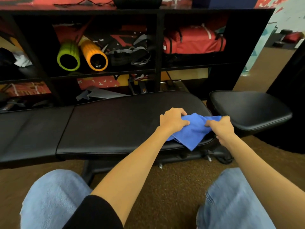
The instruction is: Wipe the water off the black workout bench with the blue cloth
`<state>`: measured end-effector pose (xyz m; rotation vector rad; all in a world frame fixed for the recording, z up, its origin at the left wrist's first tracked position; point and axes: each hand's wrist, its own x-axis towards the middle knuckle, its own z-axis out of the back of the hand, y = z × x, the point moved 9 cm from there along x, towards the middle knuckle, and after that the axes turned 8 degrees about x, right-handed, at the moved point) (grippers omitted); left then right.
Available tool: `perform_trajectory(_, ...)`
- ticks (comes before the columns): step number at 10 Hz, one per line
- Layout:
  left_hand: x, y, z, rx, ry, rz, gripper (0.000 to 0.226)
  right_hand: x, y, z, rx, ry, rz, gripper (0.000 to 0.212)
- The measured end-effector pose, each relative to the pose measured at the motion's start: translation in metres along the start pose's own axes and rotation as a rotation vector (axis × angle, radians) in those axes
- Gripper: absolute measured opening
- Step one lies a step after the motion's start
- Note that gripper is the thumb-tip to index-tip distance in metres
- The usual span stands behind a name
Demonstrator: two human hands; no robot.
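Head view, one frame. All places are given relative to the bench [115, 126].

- The cloth [193, 131] lies bunched on the right end of the bench's middle pad. One corner hangs over the near edge. Its far right tip reaches the gap before the seat pad [250, 109].
- The left hand [173, 120] is on the cloth's left part, with fingers curled and the thumb pressing into the fabric. I log this as a pinch grip on the cloth.
- The right hand [222, 128] is at the cloth's right side, just at the middle pad's right end. Its fingers are curled and gripping a fold. The fabric is drawn up between the two hands.
- Whether the pad is wet I cannot tell from this view.

Edges: the middle pad has a rounded right end, and a dark gap separates it from the seat pad. On the left a seam divides it from a further pad [29, 133], which runs to the frame's left border.

Room: left of the cloth the black surface stretches to the seam and beyond it. Along the far edge a shelf [157, 47] stands close behind the bench. It holds a green roller [68, 55], an orange roller [94, 55] and a red bag [194, 40]. On the near side, a strip of brown carpet [173, 187] lies between the bench and the person's knees [54, 200]. Both forearms cross this strip to reach the cloth.
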<state>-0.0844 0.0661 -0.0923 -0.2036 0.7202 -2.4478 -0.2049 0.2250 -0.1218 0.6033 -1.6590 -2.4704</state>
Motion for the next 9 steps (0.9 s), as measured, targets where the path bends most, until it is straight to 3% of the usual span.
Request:
perform_trajectory(1, -0.001, 0.004, -0.001, -0.032, 0.063, 0.013, 0.030, -0.010, 0.019, 0.008, -0.319, -0.095, 0.126, 0.060)
perform_trajectory(2, 0.001, 0.015, 0.004, -0.121, 0.080, 0.032, 0.033, -0.018, 0.051, 0.001, -0.564, -0.140, 0.277, 0.051)
perform_trajectory(4, 0.023, 0.058, 0.061, -0.075, -0.084, 0.030, 0.042, -0.011, 0.107, -0.065, -0.671, -0.026, 0.526, 0.048)
perform_trajectory(6, 0.079, 0.144, 0.148, 0.323, -0.280, 0.063, 0.065, 0.027, 0.159, -0.186, -0.846, 0.073, 0.830, 0.063)
perform_trajectory(7, 0.118, 0.170, 0.194, 0.443, -0.348, 0.084, 0.072, 0.061, 0.205, -0.227, -0.881, 0.064, 0.890, 0.070)
perform_trajectory(9, 0.138, 0.148, 0.308, 0.462, -0.428, 0.104, 0.076, 0.065, 0.341, -0.241, -0.831, 0.107, 0.950, 0.069)
